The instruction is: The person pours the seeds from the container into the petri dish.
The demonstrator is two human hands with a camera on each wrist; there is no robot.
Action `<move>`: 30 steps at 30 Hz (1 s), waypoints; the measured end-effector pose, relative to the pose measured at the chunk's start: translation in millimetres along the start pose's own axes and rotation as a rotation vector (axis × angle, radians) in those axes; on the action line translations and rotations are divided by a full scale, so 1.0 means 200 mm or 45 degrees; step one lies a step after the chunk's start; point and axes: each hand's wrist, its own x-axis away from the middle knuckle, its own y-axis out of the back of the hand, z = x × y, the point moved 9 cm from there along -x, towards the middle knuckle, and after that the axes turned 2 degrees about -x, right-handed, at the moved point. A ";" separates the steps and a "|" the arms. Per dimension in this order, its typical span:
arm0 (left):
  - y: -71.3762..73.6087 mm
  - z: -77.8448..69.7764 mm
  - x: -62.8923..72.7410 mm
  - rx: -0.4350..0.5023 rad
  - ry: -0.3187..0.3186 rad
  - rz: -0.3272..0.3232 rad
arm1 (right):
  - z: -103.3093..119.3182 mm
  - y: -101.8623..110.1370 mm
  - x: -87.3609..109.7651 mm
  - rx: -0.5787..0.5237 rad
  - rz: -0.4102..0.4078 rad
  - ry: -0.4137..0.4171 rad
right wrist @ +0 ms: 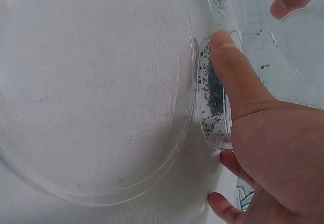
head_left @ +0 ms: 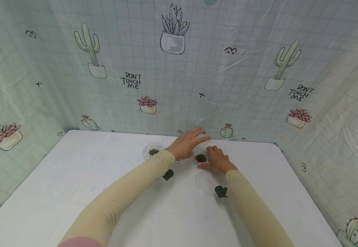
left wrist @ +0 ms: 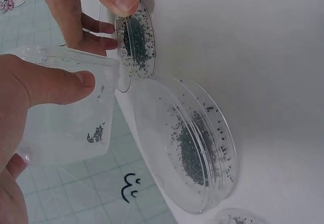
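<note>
My left hand (head_left: 186, 143) grips a clear plastic container (left wrist: 66, 117), its thumb pressed on the wall. A few dark granules cling inside the tilted container. To its right, my right hand (head_left: 218, 160) holds a petri dish (right wrist: 203, 127) by the edge, thumb on the near side. Dark granules (left wrist: 136, 41) are heaped in that dish, and a clear rim stands beside them. Next to it, a second petri dish (left wrist: 223, 133) with granules has a clear round piece over it; in the head view my left hand partly hides it.
A third petri dish (head_left: 145, 152) with dark granules lies left of my left hand. Nearer to me, a clear round dish or lid (right wrist: 190, 82) rests on the white table (head_left: 105, 192). A patterned curtain (head_left: 185, 75) rises behind the table's back edge.
</note>
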 end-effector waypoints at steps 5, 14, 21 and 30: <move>0.01 0.01 0.01 -0.007 0.005 0.000 | 0.00 0.00 0.00 -0.015 -0.005 -0.006; 0.01 0.03 0.03 0.019 0.008 -0.011 | 0.00 0.00 0.00 -0.002 -0.013 0.005; 0.02 0.05 0.04 0.023 0.037 -0.012 | 0.00 0.00 0.01 0.005 -0.018 0.002; 0.01 0.09 0.07 0.029 0.060 -0.025 | 0.00 -0.01 0.01 0.007 -0.019 -0.006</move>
